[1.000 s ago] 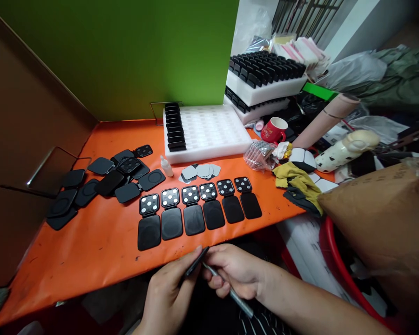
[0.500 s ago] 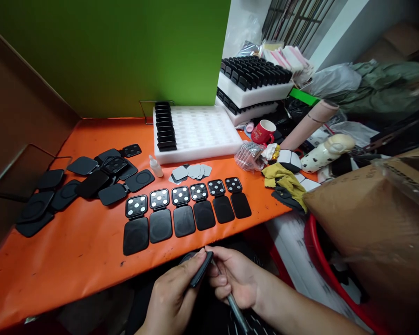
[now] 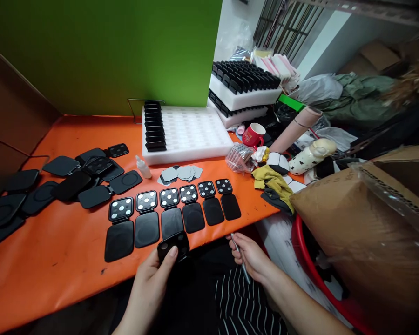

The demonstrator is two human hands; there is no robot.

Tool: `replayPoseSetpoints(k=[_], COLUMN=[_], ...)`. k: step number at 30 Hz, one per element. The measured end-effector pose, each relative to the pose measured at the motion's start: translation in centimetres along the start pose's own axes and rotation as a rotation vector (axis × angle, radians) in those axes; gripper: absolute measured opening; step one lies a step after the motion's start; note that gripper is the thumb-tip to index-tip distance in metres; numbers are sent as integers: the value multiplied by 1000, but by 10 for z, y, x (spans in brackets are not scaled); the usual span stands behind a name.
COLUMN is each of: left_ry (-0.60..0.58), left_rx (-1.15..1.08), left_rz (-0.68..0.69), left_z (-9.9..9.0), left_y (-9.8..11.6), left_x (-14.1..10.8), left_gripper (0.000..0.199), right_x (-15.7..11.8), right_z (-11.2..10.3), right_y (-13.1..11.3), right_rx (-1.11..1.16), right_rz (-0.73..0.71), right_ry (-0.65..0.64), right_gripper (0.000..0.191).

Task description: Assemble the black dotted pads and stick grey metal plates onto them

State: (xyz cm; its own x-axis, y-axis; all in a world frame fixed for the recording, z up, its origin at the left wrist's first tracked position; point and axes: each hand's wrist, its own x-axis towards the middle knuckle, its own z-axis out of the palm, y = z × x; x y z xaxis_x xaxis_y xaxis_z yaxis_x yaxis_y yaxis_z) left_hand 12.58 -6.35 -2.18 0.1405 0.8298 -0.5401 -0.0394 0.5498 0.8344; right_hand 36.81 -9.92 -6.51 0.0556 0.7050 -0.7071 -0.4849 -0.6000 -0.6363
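Observation:
My left hand (image 3: 153,279) is closed on a black folding pad (image 3: 178,241), thumb on top, at the table's front edge. Round recesses show on the pad's face. To the right, my right hand (image 3: 249,256) grips a thin grey metal rod-like tool (image 3: 245,272) that points down over my lap; its exact kind is unclear. In front of my hands lies a row of several opened black folding pads (image 3: 145,229). Their upper halves carry white dots (image 3: 121,209); the lower halves are plain black.
Loose black pads (image 3: 94,197) lie piled at left. Behind the row are a small white dropper bottle (image 3: 144,168) and grey-white plates (image 3: 185,173). A white foam tray (image 3: 195,151) holds upright black pieces. A red mug (image 3: 253,135), yellow-grey glove (image 3: 270,184) and cardboard box (image 3: 349,204) stand right.
My hands have moved apart: the left has carried the black folding pad left toward the row, and the right has drawn the metal tool away to the right. The view has shifted slightly.

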Motion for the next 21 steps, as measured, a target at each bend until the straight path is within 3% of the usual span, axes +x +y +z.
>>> replayPoseSetpoints(k=[6, 9, 11, 13, 15, 17, 21], left_ry=[-46, -55, -67, -96, -124, -142, -76], left_rx=[-180, -240, -278, -307, -317, -287, -171], left_rz=[-102, -129, -137, -138, -121, -69, 61], left_z=[9, 13, 15, 16, 17, 18, 15], left_y=[6, 11, 12, 12, 12, 13, 13], left_x=[0, 1, 3, 4, 4, 3, -4], left_gripper=[37, 35, 33, 32, 30, 30, 30], right_x=[1, -2, -7, -15, -24, -31, -34], right_z=[2, -2, -4, 0, 14, 37, 88], right_y=[-3, -7, -10, -13, -13, -11, 4], right_rx=[6, -136, -375, -643, -809, -846, -771], right_rz=[-17, -45, -173, -400, -582, -584, -390], right_ry=[-4, -8, 91, 234, 262, 96, -367], right_gripper=[25, 23, 24, 23, 20, 21, 29])
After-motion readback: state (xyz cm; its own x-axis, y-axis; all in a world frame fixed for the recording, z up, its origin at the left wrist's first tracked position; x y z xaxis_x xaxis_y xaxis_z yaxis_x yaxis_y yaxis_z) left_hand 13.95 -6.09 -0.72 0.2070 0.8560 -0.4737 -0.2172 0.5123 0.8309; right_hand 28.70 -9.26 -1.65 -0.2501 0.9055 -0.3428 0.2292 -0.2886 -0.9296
